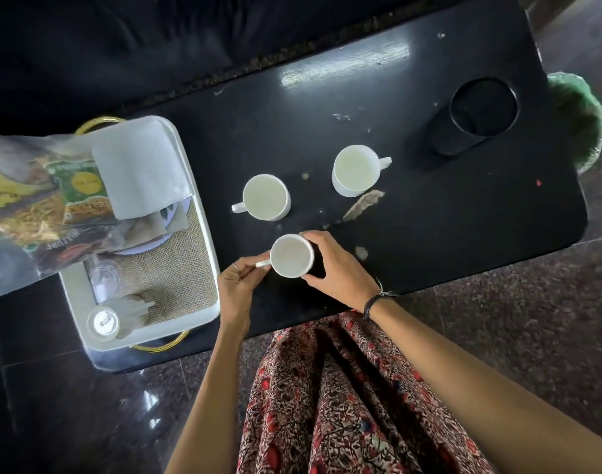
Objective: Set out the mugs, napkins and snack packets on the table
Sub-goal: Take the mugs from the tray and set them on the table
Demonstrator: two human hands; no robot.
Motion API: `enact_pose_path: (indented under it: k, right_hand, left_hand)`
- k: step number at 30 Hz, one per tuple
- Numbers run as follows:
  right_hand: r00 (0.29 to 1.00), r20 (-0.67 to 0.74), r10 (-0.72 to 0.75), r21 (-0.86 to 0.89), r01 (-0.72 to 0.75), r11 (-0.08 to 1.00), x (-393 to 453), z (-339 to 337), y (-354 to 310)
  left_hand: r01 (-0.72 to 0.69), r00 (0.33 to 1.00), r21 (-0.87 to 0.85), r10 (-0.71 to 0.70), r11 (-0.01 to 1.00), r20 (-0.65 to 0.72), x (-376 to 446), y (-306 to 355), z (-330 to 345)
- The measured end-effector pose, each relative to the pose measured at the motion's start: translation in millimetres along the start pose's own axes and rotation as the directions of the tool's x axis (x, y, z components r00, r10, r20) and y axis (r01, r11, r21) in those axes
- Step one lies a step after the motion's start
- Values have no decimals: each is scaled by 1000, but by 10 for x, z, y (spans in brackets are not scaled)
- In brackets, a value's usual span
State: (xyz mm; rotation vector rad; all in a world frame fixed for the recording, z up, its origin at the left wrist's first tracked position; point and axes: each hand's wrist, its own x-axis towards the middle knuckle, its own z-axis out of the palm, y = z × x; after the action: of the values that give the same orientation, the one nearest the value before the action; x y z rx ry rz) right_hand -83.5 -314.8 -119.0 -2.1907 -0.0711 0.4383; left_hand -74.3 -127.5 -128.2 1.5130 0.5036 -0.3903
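Observation:
Three white mugs stand upright on the black table (429, 217). The nearest mug (290, 255) sits by the table's front edge; my left hand (239, 282) pinches its handle and my right hand (337, 268) wraps its right side. A second mug (266, 197) is behind it, handle pointing left. A third mug (355, 170) stands further right, handle pointing right. White folded napkins (138, 165) and several snack packets (36, 200) lie in and over the white tray (203, 234) at the left.
A black cylindrical container (477, 118) stands at the table's far right. The tray also holds a burlap mat (176, 275), a clear glass (103, 278) and a small capped jar (104, 323). A torn brown scrap (362, 204) lies by the third mug. A dark sofa lies beyond the table.

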Motion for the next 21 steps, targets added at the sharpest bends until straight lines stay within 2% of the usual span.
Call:
enact_pose_path:
  k: [12,21]
  right_hand:
    - [996,-88,-32,-136,20,990,91,166,-50]
    - [998,-58,-17,-177,6,984,114,154,-77]
  left_hand:
    - [26,999,-33,-27,999,-19,59,-47,-98]
    - [28,998,44,-26,999,-59,9,21,-68]
